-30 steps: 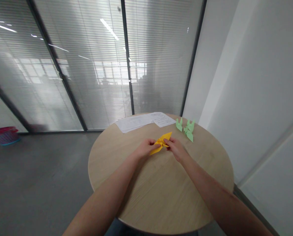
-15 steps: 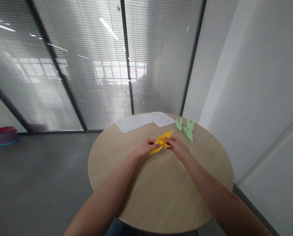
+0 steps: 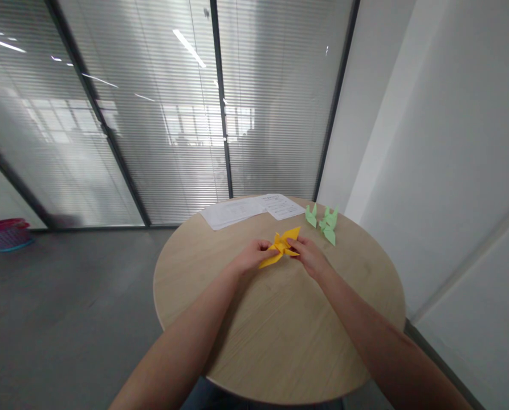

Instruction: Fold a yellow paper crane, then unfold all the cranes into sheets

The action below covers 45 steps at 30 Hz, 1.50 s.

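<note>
holding a yellow folded paper (image 3: 285, 245) with both hands, low over the far middle of the round wooden table (image 3: 280, 341). gripping its left side with the left hand (image 3: 254, 257): thumb and fingers closed on the paper, pinching near the centre fold. gripping its right side with the right hand (image 3: 309, 257): fingertips clamped on the paper too, thumb on top. can't tell whether the paper's lower tip touches the tabletop or hangs just above it. one long flap up and away toward the far right, another down toward the near left, by the left hand's fingers. both bare forearms in from the near edge, converging on the paper. beyond the right hand, near but apart: green folded paper pieces (image 3: 326, 223), clustered by the far right rim. left of those, at the far rim: white printed sheets (image 3: 245, 212), flat, overlapping. behind the table: glass partition (image 3: 151, 125) with shut blinds. far left on the grey floor (image 3: 66, 307): pink basket (image 3: 6, 234).
</note>
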Each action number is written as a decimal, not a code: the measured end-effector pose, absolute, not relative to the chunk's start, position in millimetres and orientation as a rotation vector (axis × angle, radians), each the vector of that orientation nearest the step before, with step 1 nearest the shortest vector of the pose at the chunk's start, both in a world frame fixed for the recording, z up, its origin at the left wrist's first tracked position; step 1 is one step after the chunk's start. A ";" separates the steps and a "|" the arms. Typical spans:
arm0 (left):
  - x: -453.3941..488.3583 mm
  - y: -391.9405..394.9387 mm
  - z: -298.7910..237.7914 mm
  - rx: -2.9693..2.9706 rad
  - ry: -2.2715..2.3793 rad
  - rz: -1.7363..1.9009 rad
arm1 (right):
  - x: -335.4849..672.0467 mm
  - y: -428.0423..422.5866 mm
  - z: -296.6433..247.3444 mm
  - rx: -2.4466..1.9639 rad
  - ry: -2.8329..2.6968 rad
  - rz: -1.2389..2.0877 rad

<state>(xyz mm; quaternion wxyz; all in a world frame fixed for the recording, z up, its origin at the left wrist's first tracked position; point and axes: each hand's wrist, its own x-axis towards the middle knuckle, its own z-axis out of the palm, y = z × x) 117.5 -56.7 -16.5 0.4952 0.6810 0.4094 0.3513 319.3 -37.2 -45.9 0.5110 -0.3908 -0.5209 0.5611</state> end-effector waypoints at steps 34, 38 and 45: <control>116.1 -50.8 -18.0 1.498 1.064 1.102 | 317.0 -41.7 -40.3 -0.819 -1.271 1.162; 119.0 -47.9 -23.1 1.499 1.067 1.093 | 312.6 -44.8 -41.6 -0.812 -1.431 1.085; 126.5 -43.9 -32.8 1.486 1.083 0.965 | 317.5 -37.8 -41.8 -0.949 -1.383 0.953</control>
